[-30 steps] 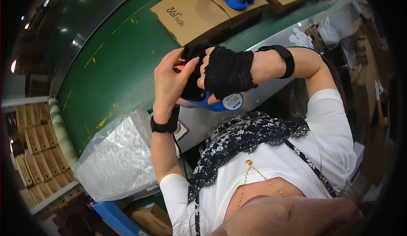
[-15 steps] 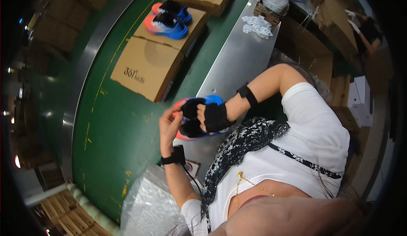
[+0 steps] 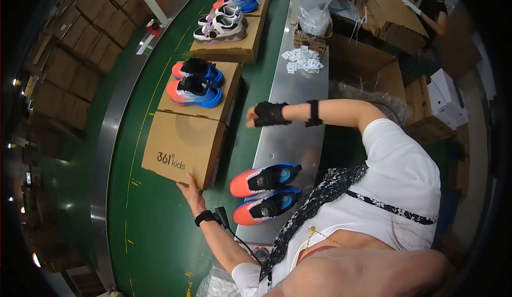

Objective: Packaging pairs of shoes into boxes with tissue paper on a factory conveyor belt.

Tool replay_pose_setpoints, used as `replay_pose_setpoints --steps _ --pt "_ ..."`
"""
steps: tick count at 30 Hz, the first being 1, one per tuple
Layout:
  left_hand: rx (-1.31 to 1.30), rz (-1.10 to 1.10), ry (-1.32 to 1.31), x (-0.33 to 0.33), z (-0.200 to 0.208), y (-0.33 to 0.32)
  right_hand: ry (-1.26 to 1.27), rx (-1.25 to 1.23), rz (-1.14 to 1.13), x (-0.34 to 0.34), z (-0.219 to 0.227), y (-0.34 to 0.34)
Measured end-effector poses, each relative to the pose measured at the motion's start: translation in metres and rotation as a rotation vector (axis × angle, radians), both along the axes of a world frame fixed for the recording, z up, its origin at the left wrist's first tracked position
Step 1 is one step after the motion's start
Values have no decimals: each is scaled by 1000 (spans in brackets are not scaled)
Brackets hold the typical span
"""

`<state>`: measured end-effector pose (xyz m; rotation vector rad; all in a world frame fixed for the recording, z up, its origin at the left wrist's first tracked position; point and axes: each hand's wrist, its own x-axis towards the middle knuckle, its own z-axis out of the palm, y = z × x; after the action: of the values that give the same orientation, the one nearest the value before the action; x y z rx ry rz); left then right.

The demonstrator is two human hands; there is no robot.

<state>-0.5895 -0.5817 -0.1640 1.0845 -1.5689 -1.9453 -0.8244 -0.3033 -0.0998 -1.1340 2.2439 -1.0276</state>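
Observation:
My left hand [image 3: 192, 194], a black band at its wrist, has its fingers apart at the near edge of a brown shoe box [image 3: 181, 145]. Its fingertips look to be touching the cardboard. Over the gap between that box and the metal ledge [image 3: 290, 105], my right hand [image 3: 266, 114] in a black fingerless glove hovers with loosely bent fingers and nothing visible in them. A pair of orange, blue and black sneakers [image 3: 266, 182] rests side by side on the ledge, close to my body. A matching pair of sneakers [image 3: 196, 83] stands on the far part of the box.
Farther along the green conveyor belt [image 3: 160, 217] are more boxes topped with shoes, including white and pink sneakers [image 3: 221, 26]. Small white packets [image 3: 303, 59] lie on the ledge beside a carton of clear plastic bags [image 3: 314, 19]. A co-worker [image 3: 431, 9] handles cardboard at the back right.
Both hands have let go of the near sneakers, which now stand on the ledge. My left hand has gone to the box edge; my right hand has lifted away. The boxes sit lower in view.

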Motion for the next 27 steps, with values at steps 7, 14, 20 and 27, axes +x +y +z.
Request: replay_pose_setpoints --steps 7,14,20,27 --pt "38 -108 130 8 -1 8 -644 49 -549 -125 -64 -72" --pt "22 -81 -9 -24 31 40 -574 -96 -832 -195 -30 -50" --pt "51 -177 -13 -102 67 86 -556 -163 -1066 -217 -13 -26" --pt "52 -274 -25 -204 97 132 383 -197 -660 -206 30 16"
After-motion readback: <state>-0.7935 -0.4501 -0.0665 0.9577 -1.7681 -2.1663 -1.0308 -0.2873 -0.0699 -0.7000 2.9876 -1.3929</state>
